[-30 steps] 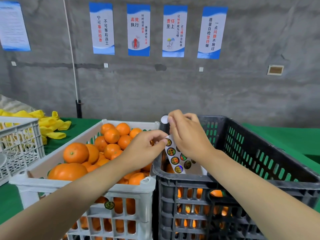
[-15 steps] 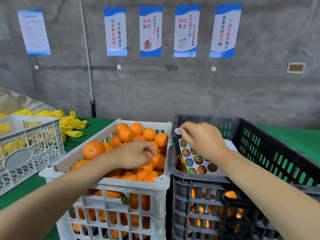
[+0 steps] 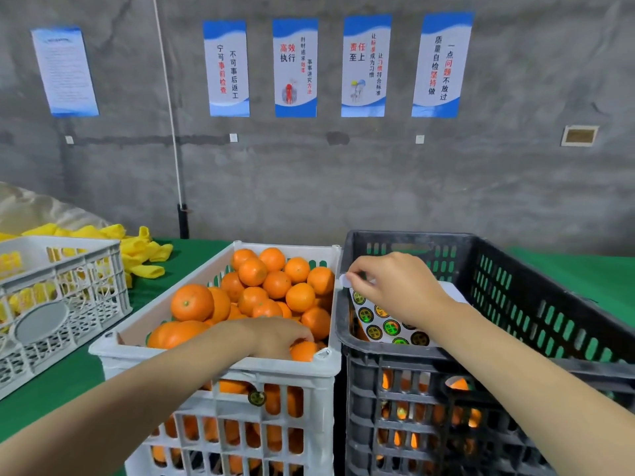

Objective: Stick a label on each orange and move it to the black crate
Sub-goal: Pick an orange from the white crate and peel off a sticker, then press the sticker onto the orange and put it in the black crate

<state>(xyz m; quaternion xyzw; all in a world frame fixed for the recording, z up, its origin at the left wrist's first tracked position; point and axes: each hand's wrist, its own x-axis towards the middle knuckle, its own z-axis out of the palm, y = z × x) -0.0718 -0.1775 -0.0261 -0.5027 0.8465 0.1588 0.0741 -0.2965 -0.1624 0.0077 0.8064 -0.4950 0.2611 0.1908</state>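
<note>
Head camera: in the white crate (image 3: 120, 355), an orange (image 3: 304, 351) at the front is gripped by the left hand (image 3: 275, 338), fingers curled. A round label (image 3: 343, 280) is pinched by the right hand (image 3: 395, 290) above the sticker sheet (image 3: 381, 321), over the black crate (image 3: 412, 237).

1. Mid crate (image 3: 292, 367) on table (image 3: 62, 383), heaped w/ oranges (image 3: 261, 290); L hand (image 3: 275, 338) in its front-R corner, gripping an orange (image 3: 304, 352).
2. R crate (image 3: 412, 237) touches mid crate's R side; R hand (image 3: 395, 290) over its front-L part, holding label sheet (image 3: 381, 321) inside.
3. L crate (image 3: 51, 240) stands apart, far L; gloves (image 3: 144, 249) behind it.
4. Posters (image 3: 295, 67) on wall (image 3: 343, 183) at back.
</note>
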